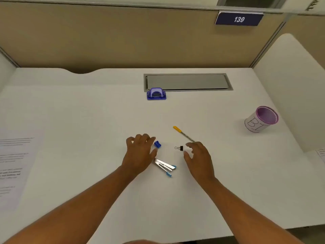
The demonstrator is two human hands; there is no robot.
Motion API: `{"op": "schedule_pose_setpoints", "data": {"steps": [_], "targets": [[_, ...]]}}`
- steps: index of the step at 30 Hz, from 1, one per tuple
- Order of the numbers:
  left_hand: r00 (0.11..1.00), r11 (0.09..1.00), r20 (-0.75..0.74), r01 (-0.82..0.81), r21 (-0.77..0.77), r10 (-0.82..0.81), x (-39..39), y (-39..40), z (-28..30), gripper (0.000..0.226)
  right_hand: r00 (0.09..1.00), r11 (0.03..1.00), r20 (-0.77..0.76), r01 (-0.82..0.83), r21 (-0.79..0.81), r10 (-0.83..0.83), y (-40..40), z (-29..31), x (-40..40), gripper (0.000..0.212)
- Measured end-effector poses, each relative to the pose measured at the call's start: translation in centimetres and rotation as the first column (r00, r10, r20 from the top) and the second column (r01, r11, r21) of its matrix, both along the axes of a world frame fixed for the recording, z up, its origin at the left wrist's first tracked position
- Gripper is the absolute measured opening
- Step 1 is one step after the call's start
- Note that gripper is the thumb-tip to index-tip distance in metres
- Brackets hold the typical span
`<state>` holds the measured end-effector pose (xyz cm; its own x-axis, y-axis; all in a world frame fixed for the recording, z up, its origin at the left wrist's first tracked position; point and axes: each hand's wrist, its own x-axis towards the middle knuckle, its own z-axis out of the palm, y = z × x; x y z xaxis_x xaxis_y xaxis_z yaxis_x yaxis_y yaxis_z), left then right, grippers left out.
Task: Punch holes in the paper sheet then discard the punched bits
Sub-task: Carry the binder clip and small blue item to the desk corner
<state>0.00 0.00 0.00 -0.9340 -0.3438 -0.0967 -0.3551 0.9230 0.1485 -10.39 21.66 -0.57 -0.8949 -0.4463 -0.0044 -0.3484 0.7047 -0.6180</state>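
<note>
A purple-blue hole punch [156,94] stands at the far middle of the white desk [88,111], well beyond both hands. A printed paper sheet [15,166] lies flat at the left edge. A small bin [260,119] with a purple rim and a white label stands at the right. My left hand [139,153] hovers palm-down over the desk's middle, fingers spread, holding nothing. My right hand [198,159] is beside it, fingers apart and empty.
Between my hands lie a small blue sharpener [157,144], a black binder clip [179,148] and a silver stapler with blue ends [165,166]. A yellow-capped pen [182,133] lies just beyond my right hand. A grey cable hatch [187,82] sits behind the punch.
</note>
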Motion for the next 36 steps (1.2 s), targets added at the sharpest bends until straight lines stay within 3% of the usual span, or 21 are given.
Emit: {"op": "schedule_pose_setpoints", "data": {"steps": [7, 12, 15, 17, 18, 20, 22, 24, 28, 32, 36], "targets": [[0.997, 0.998, 0.035, -0.067, 0.009, 0.067, -2.4, 0.1, -1.4, 0.059, 0.984, 0.984, 0.076, -0.166, 0.060, 0.162, -0.4, -2.1, -2.7, 0.042], [0.971, 0.980, -0.150, -0.172, 0.105, 0.187, -0.1, 0.4, -2.2, 0.065, 0.970, 0.976, 0.126, -0.215, 0.039, 0.209, -0.1, -2.9, -3.1, 0.039], [0.905, 0.924, -0.268, -0.253, 0.285, 0.331, 1.6, 0.8, -2.3, 0.052, 0.969, 0.987, 0.185, -0.154, -0.050, 0.161, -0.8, -2.4, -2.8, 0.031], [0.799, 0.790, -0.313, -0.298, 0.535, 0.513, 1.9, 1.7, -1.7, 0.032, 0.969, 0.984, 0.209, -0.106, -0.140, 0.134, -2.0, -1.4, -2.0, 0.027], [0.726, 0.663, -0.279, -0.312, 0.681, 0.629, 2.0, 2.1, -1.3, 0.022, 0.967, 0.977, 0.209, -0.108, -0.186, 0.147, -2.8, -0.8, -1.4, 0.025], [0.578, 0.291, -0.073, -0.294, 0.911, 0.813, 2.0, 2.7, -0.6, 0.019, 0.957, 0.951, 0.192, -0.161, -0.265, 0.216, -4.6, 0.4, 0.3, 0.023], [0.524, -0.065, 0.167, -0.208, 0.976, 0.835, 2.3, 3.1, 0.0, 0.025, 0.943, 0.929, 0.182, -0.215, -0.300, 0.277, -6.4, 1.3, 1.9, 0.022], [0.554, -0.238, 0.256, -0.106, 0.965, 0.792, 3.0, 3.4, 0.2, 0.033, 0.934, 0.921, 0.171, -0.255, -0.294, 0.313, -7.7, 1.7, 3.1, 0.022], [0.563, -0.254, 0.214, -0.008, 0.967, 0.798, 4.5, 3.5, -0.2, 0.027, 0.906, 0.913, 0.178, -0.345, -0.218, 0.384, -8.8, 1.3, 3.8, 0.029], [0.404, -0.276, 0.272, -0.049, 0.960, 0.874, 5.4, 2.8, -0.6, 0.015, 0.875, 0.899, 0.211, -0.413, -0.142, 0.435, -9.4, 0.6, 3.2, 0.040], [0.260, -0.249, 0.278, -0.138, 0.959, 0.925, 6.2, 2.2, -1.0, 0.013, 0.870, 0.867, 0.106, -0.491, 0.086, 0.482, -11.4, 0.1, 2.9, 0.029]]}}
